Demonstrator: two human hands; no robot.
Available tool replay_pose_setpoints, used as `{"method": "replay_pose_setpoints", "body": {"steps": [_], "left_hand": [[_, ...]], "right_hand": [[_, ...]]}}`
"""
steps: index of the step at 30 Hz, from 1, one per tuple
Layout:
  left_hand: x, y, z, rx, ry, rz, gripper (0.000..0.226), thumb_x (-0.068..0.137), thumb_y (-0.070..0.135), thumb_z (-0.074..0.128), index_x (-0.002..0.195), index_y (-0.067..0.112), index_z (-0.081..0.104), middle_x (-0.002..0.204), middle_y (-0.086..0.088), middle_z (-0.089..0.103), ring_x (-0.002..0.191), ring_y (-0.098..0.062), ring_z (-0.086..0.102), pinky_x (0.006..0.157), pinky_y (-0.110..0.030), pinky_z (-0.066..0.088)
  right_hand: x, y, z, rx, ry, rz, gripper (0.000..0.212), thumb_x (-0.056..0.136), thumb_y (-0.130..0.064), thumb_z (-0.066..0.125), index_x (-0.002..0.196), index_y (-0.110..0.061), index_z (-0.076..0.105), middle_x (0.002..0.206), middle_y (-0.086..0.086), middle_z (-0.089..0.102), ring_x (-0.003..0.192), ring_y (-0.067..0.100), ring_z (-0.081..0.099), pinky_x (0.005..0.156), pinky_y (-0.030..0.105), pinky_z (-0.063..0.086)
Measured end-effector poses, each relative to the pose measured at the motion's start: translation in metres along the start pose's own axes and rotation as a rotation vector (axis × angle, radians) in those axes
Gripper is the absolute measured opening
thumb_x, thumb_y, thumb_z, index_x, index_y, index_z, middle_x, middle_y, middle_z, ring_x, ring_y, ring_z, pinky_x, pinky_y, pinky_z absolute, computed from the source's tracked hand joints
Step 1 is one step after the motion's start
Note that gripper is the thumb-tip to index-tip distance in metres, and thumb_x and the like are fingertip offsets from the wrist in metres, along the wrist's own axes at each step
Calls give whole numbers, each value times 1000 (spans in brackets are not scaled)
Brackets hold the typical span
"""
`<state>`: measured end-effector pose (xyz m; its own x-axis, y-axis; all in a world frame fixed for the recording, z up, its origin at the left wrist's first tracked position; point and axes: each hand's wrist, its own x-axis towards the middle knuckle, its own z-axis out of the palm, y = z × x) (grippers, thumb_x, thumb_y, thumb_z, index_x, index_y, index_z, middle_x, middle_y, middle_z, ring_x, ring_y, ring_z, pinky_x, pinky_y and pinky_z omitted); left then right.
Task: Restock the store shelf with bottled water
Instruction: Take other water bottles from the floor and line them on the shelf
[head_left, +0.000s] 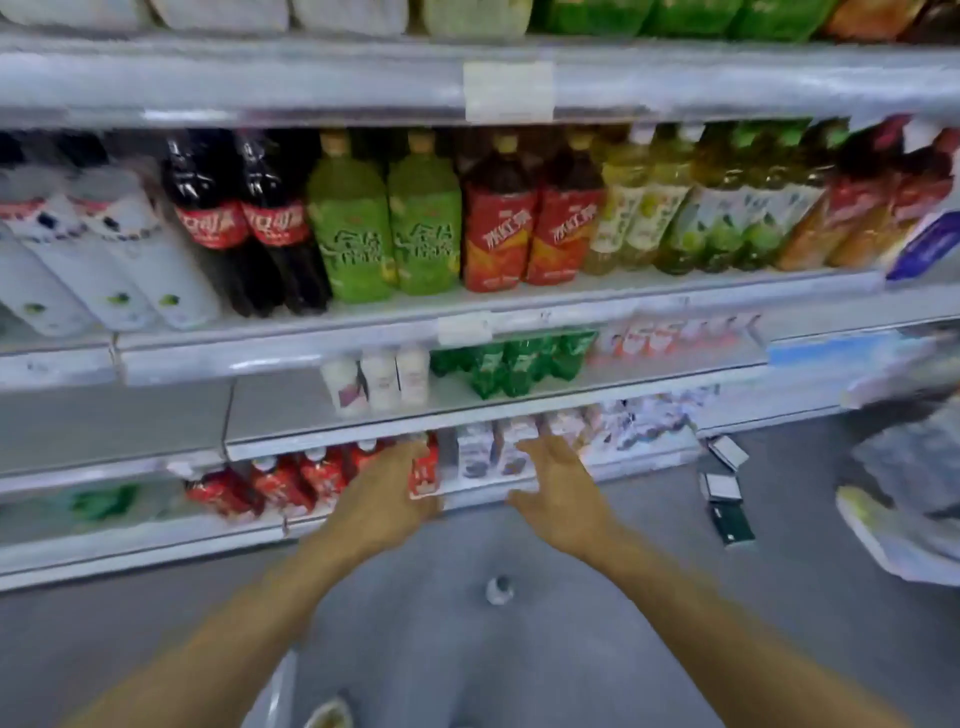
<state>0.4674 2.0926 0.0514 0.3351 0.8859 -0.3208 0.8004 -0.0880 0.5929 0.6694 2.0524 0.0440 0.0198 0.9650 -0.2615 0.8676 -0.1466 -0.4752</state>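
My left hand (387, 496) and my right hand (558, 493) are both stretched out toward the lowest shelf (363, 519), fingers apart, holding nothing. Behind my left hand stand red-labelled bottles (291, 480); behind my right hand stand white cartons (491, 449). A small clear bottle (500, 590), seen from its cap end, stands on the grey floor below and between my hands. The view is blurred by motion.
Upper shelf holds white bottles (119, 254), cola (244, 223), green tea (384, 228), red tea (530, 223) and yellow-green drinks (701, 213). A middle shelf (311, 410) is bare at the left. Small boxes (722, 488) lie on the floor at right, next to a plastic-wrapped pack (904, 499).
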Motion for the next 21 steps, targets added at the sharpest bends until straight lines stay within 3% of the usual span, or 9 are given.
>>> {"method": "replay_pose_setpoints", "body": {"steps": [8,21], "left_hand": [[25,-48,129,-60,-156,-172,55,80,21,70,128,12,45,128,-6,51,112,-23,53,95,-35,45],[114,-171,326,-24,-251,-216,55,79,20,71,128,14,45,128,-9,52,112,-24,54,92,-34,46]], "right_hand": [[8,102,104,78,-165,220,61,88,-24,60,142,-9,34,146,11,29,131,28,36,104,34,36],[44,230,303,120,-236,439,56,90,-27,59,139,-14,35,139,11,37,125,29,43,99,35,40]]}}
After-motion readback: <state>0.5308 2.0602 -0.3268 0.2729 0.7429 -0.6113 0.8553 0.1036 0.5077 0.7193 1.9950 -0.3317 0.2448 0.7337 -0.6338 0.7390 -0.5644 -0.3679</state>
